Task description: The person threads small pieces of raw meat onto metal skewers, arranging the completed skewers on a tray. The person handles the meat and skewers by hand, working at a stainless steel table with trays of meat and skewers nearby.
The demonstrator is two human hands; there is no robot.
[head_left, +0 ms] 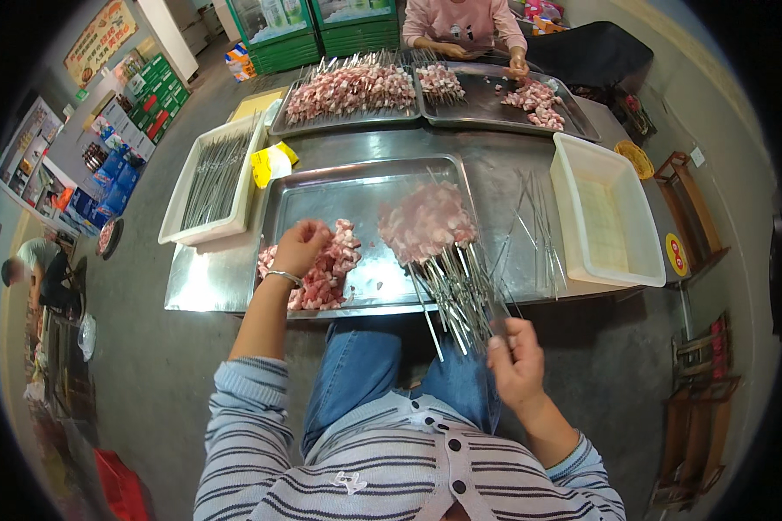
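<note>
My left hand [305, 246] is over a pile of raw diced meat [319, 286] at the left of a steel tray [371, 286]. Its fingers are bent together and blurred, and whether a piece is between them cannot be seen. On the tray's right side lies a heap of meat-loaded skewers [430, 221], their bare metal ends [459, 293] jutting past the front edge. Beside those ends, my right hand [520, 365] pinches the end of a flat metal skewer [499, 325] between thumb and fingers. The rest of that skewer blends into the heap.
A white bin of bare skewers [218, 176] stands left, by a yellow packet [274, 163]. Loose skewers [541, 234] lie near a white plastic bin [606, 215] at right. Behind are trays of skewered meat [355, 91] and diced meat [534, 101], where another person's hands [518, 65] work.
</note>
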